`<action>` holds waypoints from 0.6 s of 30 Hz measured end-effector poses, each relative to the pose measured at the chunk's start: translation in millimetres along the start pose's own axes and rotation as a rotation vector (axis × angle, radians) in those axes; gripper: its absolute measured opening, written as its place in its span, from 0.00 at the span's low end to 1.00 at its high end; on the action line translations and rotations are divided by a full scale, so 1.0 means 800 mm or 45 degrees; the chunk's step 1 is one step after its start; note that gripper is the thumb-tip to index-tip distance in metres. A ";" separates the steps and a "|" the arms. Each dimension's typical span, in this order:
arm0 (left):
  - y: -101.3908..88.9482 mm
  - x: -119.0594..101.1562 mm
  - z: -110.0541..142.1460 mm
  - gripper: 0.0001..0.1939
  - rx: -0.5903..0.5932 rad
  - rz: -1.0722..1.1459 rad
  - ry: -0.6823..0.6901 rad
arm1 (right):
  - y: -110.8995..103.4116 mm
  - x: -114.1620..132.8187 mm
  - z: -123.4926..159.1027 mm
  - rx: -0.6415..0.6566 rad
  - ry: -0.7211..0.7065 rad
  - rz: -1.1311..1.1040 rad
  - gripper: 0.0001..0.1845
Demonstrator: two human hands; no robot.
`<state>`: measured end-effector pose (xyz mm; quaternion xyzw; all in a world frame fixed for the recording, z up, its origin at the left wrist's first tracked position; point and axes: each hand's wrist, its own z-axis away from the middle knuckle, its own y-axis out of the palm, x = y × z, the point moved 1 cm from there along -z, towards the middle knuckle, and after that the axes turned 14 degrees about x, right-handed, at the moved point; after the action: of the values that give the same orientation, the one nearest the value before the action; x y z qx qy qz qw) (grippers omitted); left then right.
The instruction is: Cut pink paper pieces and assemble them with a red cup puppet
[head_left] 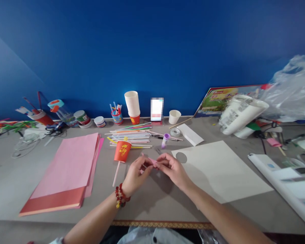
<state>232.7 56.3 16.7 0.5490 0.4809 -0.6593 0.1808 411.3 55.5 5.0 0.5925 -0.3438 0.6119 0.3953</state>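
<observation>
Between my hands, over the front middle of the table, is a small piece of pink paper (pixel 150 160), partly hidden by my fingers. My left hand (pixel 137 172) pinches its near left part, with a red bead bracelet at the wrist. The fingertips of my right hand (pixel 173 169) close on the paper's right end. Just left of my hands lies a red paper cup (pixel 122 151) with gold lettering, tilted, a pale pink straw (pixel 116 174) sticking out toward me. Beyond my hands stands a purple glue stick (pixel 165 140).
Pink and red paper sheets (pixel 66 162) lie at left; a large white sheet (pixel 223 173) with a round hole is at right. Many loose straws (pixel 132 137), a tape roll (pixel 175 131) and stacked paper cups (pixel 132 103) are farther back. A white tray (pixel 277 183) sits far right.
</observation>
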 end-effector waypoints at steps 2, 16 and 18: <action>0.001 -0.001 0.000 0.05 -0.024 -0.023 0.055 | 0.005 0.005 0.002 -0.039 -0.006 0.083 0.17; 0.003 0.007 -0.006 0.15 -0.061 0.743 -0.076 | -0.041 0.011 0.059 -0.116 0.182 1.776 0.06; 0.005 0.003 -0.006 0.16 -0.032 0.834 -0.087 | -0.041 0.001 0.066 -0.106 0.176 1.839 0.05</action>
<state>237.5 59.7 13.0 0.6497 0.2804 -0.5782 0.4061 464.6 23.2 7.6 0.1621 -0.6464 0.7428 -0.0644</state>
